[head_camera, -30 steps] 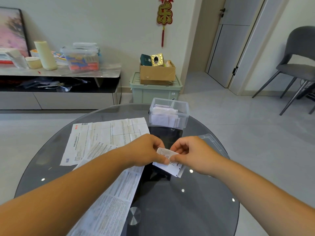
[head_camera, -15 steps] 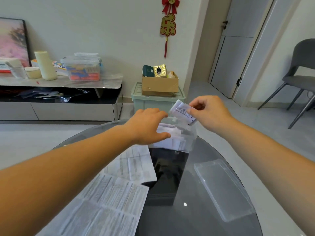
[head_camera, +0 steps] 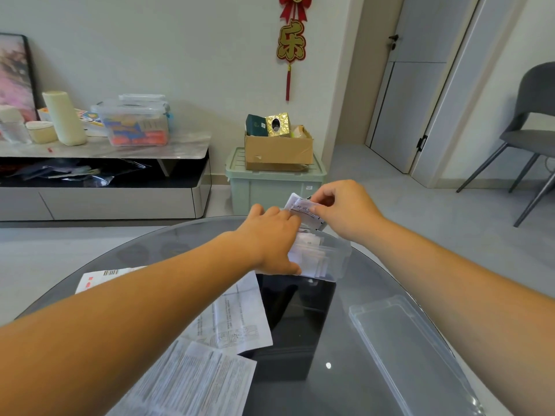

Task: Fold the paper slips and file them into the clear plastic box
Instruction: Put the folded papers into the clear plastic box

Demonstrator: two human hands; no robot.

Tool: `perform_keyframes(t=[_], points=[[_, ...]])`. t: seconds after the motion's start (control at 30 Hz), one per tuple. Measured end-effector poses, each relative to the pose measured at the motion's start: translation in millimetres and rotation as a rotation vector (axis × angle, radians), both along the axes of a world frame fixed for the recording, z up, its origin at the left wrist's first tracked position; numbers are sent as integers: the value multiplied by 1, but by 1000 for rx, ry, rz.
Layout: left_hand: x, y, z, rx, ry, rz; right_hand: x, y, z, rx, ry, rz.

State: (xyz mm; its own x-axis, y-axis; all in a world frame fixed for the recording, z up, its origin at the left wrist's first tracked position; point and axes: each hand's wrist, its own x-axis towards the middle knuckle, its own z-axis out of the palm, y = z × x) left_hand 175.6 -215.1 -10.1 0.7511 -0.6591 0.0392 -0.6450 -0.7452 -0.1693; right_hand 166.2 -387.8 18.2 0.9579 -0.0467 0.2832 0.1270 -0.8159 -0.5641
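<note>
Up at the far side of the round glass table (head_camera: 354, 394), the right hand (head_camera: 345, 211) pinched a folded slip (head_camera: 302, 209) between thumb and curled fingertips. The slip was small and white, creased, with dark print across its face and a dotted black line along its lower edge. It hung tilted just above the open top of the box (head_camera: 333, 259), one corner sticking up to the left.

The box was clear plastic with rounded corners, and through its walls a row of other white folded slips showed, standing on edge and packed close. The left hand (head_camera: 273, 238) lay over the box's left end, thumb along the near wall and fingers reaching over the rim toward the held slip. Whether it gripped the box or only pressed on the papers inside could not be told.

The clear lid (head_camera: 405, 340) lay flat on the glass to the right, apart from the box. Large printed sheets (head_camera: 231, 319), unfolded and overlapping, were spread under the left forearm on the table's near left.
</note>
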Motion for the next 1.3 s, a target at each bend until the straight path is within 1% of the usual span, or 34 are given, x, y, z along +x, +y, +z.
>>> perform_keyframes(t=[0.1,0.17,0.27,0.33,0.47,0.6,0.67,0.77,0.93,1.0,1.07,1.13,1.17,1.23,1.3], points=[[0,-4,-1,33,-8,30,1,0,-6,-8,-3,-6],[0,-6,1,65,21,50,0,1,-8,-36,-15,-13],[-2,-8,5,84,61,73,0,4,-9,-102,-29,-21],[-3,-8,4,81,44,70,0,6,-10,-160,-10,-23],[-5,-6,3,63,5,73,4,11,-8,-237,27,-22],[-7,-8,1,37,-41,94,10,17,-12,-406,98,-21],[-9,-7,0,17,-67,96,10,18,-15,-427,82,-9],[-9,-7,-2,-12,-59,99,9,20,-13,-446,85,22],[-9,-2,-4,-89,-39,72,11,24,-11,-547,105,85],[-10,2,-6,-169,-63,45,10,22,-13,-490,95,108],[-12,6,-9,-229,-91,-2,7,17,-16,-308,63,128],[-15,10,-10,-226,-95,-38,3,11,-19,-125,9,106],[-16,12,-10,-213,-79,-42,1,9,-21,-71,-17,94],[-16,14,-10,-186,-44,-36,-3,7,-22,-53,-50,102],[-13,15,-10,-162,-38,-46,-9,6,-22,-119,-41,159]])
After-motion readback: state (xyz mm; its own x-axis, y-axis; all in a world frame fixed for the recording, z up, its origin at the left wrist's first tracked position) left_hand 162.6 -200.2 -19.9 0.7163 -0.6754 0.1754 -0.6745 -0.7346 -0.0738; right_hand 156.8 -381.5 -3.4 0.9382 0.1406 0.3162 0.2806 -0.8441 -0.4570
